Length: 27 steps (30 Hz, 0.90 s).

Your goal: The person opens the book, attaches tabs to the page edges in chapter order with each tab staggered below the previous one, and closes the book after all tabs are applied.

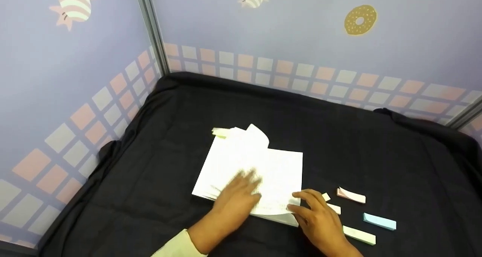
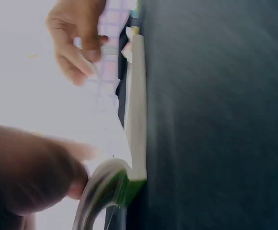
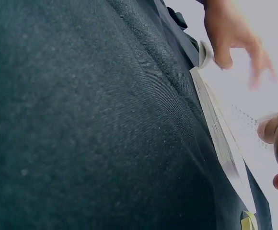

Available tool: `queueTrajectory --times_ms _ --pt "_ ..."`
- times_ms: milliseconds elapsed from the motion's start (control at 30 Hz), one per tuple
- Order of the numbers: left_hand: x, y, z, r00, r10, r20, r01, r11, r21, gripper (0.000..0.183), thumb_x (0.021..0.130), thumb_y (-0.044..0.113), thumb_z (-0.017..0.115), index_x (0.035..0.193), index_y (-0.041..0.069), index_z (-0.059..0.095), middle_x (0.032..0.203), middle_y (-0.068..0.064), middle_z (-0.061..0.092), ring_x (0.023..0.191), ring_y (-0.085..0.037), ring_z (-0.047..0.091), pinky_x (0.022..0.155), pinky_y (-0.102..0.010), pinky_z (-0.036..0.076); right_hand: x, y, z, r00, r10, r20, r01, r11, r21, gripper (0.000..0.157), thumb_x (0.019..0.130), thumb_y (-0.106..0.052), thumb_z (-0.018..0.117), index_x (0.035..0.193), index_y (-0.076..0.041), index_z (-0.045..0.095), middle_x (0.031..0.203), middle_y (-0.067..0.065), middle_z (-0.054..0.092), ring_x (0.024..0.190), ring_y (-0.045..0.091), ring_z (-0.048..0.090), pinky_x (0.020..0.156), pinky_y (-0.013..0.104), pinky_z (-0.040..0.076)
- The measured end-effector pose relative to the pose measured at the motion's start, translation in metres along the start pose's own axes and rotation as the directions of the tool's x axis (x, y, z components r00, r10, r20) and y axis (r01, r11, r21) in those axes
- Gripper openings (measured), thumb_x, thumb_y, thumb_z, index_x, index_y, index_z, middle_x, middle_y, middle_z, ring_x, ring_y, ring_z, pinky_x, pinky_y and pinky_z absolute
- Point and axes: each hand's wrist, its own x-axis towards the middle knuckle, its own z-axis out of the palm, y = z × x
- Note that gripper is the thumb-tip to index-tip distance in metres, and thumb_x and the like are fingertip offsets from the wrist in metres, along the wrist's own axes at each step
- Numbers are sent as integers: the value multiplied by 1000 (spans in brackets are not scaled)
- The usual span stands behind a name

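The open book lies at the middle of the desk, which is draped in black cloth; a loose page curls up at its far edge, beside a yellow tab. The step in hand looks like marking this page with a slip. The left hand is over the page, fingers apart and blurred; whether it presses the paper, I cannot tell. The right hand, at the page's right edge, seems to pinch a thin pale slip, thumb and fingers nearly together. The next move calls for a flat, steady page and a careful lining-up. Further right lie pink, blue and pale green strips.
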Motion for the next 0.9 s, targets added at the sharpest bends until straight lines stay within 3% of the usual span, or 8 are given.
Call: queueTrajectory --times_ms 67,167,233,333,467,633,767,900 --pt "-1 3 -2 996 50 73 -47 998 -33 15 80 31 67 91 21 69 120 2 61 126 -27 43 105 -46 29 1 0 0 1000 -1 -28 1 1000 -4 36 59 -9 86 90 -23 76 114 -5 61 108 18 53 69 27 52" --pt "-3 7 -1 990 27 135 -16 996 -83 37 79 53 64 90 18 67 106 2 62 117 -26 48 101 -46 33 4 -2 1 997 -9 -83 8 1000 -15 33 61 -10 84 90 -22 76 113 -4 61 106 19 54 69 28 52" --pt "-2 7 0 992 -8 128 19 996 -84 48 76 63 61 92 17 66 103 0 60 110 -25 48 95 -45 36 5 -3 2 993 1 -116 -2 1000 -11 32 66 -12 81 96 -19 75 115 -2 61 106 21 55 71 29 51" --pt "-1 5 3 995 -79 60 84 994 -70 47 79 52 64 107 14 64 98 0 61 98 -23 50 83 -41 41 4 -5 3 992 43 -120 -45 999 -16 42 75 -21 75 115 -13 67 116 2 59 103 20 57 72 31 51" --pt "0 3 7 975 -209 -79 202 975 -89 72 81 36 64 141 5 38 88 -4 62 79 -23 54 64 -37 44 -2 -6 3 990 115 87 -113 993 -28 50 79 -35 73 122 -13 60 118 0 57 107 16 55 76 32 51" --pt "-3 1 12 923 -318 -215 290 945 -153 102 76 38 74 149 7 11 108 -14 54 65 -23 55 52 -36 46 -6 -5 4 928 69 366 -67 998 -19 36 78 -35 75 110 -19 67 119 -3 58 112 15 52 85 37 48" --pt "-4 -1 12 898 -377 -226 355 926 -131 103 70 27 77 150 18 12 143 -27 27 103 -38 55 75 -43 50 -7 -4 4 934 23 357 -24 1000 -2 30 77 -26 76 105 -17 69 115 -2 60 107 17 56 86 38 48" --pt "-2 -3 6 945 -311 -99 310 950 -26 86 73 13 72 146 30 31 154 -19 6 138 -44 8 104 -62 16 -6 -4 4 948 -5 318 12 1000 -20 25 76 -18 72 101 -17 71 111 -3 63 104 15 57 86 35 48"
